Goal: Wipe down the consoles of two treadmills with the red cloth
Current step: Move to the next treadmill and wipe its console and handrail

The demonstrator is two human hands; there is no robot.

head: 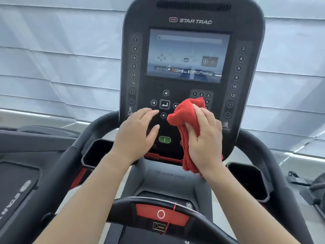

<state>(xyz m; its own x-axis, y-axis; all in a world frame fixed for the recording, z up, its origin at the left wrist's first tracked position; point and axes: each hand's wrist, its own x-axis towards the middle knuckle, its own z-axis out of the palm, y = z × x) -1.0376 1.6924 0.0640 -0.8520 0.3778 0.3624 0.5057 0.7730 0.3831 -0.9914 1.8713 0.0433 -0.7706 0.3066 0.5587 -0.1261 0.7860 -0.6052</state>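
A black treadmill console (191, 20) with a lit screen (188, 53) and button panels fills the middle of the view. My right hand (205, 136) grips a bunched red cloth (186, 113) against the lower keypad, just right of the arrow buttons; a fold of it hangs down below my wrist. My left hand (137, 132) rests flat with fingers spread on the lower left of the console, beside the green start button (164, 139).
Curved black handrails (91, 131) run on both sides, with cup holders (98, 152) left and right. A front bar with a red stop button (161, 213) lies close below. A second treadmill (15, 182) stands at the left. Window blinds lie behind.
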